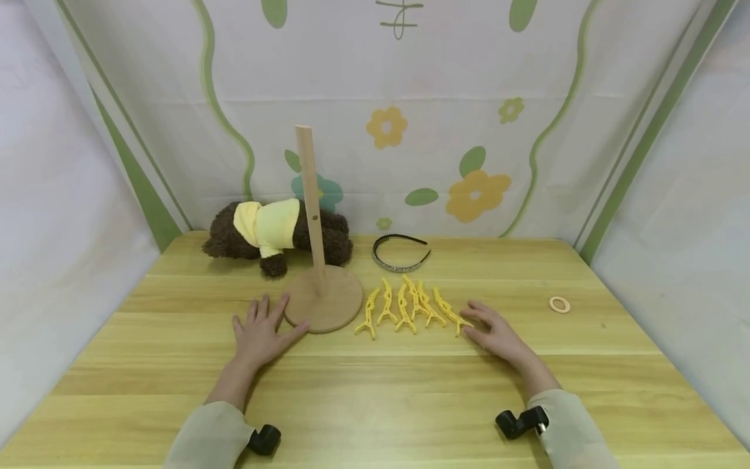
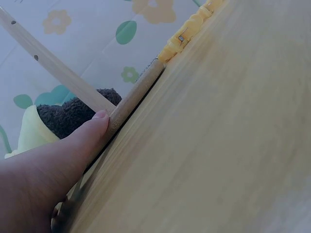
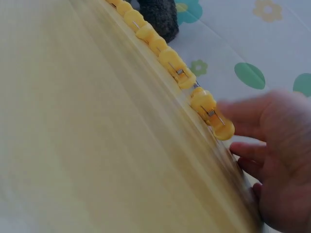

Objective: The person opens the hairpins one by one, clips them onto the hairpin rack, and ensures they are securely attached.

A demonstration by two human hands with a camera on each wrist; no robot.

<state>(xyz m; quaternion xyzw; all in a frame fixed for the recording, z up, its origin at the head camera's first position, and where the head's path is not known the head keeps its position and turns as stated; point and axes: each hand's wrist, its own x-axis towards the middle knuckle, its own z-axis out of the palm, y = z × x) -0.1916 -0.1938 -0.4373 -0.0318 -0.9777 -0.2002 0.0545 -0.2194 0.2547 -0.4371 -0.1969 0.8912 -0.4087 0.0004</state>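
Observation:
My left hand (image 1: 260, 335) rests on the table with its fingers spread, beside a wooden stand. The stand has a round base (image 1: 342, 306) and an upright flat post (image 1: 310, 189). In the left wrist view, my thumb (image 2: 82, 141) lies against the base's rim. Several yellow hair clips (image 1: 404, 309) with spring hinges lie in a row right of the stand. At the right end of that row, my right hand (image 1: 498, 333) has its loosely bent fingers and thumb close to the forked end of the last clip (image 3: 211, 114).
A dark brown plush toy in a yellow hooded top (image 1: 278, 225) lies behind the stand. A black headband with a glittery band (image 1: 401, 268) sits behind the clips. Far right on the table is a small pale ring (image 1: 559, 311). Patterned fabric (image 1: 351, 65) hangs behind the table.

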